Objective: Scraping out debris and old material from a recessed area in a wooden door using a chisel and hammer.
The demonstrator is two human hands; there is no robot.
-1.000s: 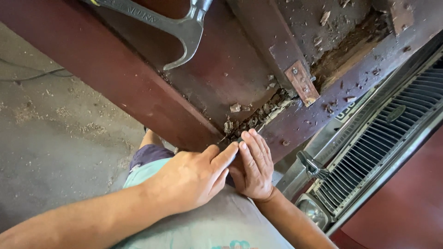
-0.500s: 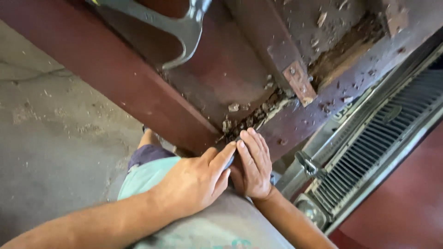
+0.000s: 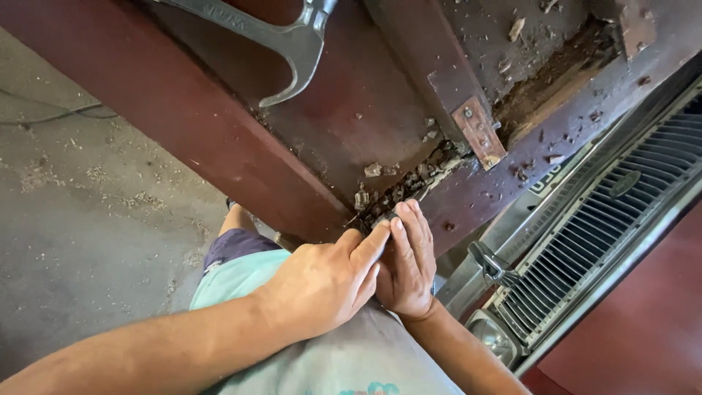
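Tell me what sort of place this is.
Probably a garage or repair workshop: a vehicle's chrome slatted grille with a round headlamp, a dusty concrete floor, and a crumbling dark red wooden frame.

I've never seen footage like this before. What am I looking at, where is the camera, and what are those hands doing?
There is no machine here: a person works with two bare hands, and the one camera sits on their head, looking down. The left hand and the right hand are pressed together at the edge of a dark red wooden beam, where the wood is crumbling into loose chips. Something small and dark sits between their fingers, too hidden to name. A silver hammer lies on the wood above. A rusty metal bracket is screwed on nearby. At right is a car grille; below is a concrete floor.
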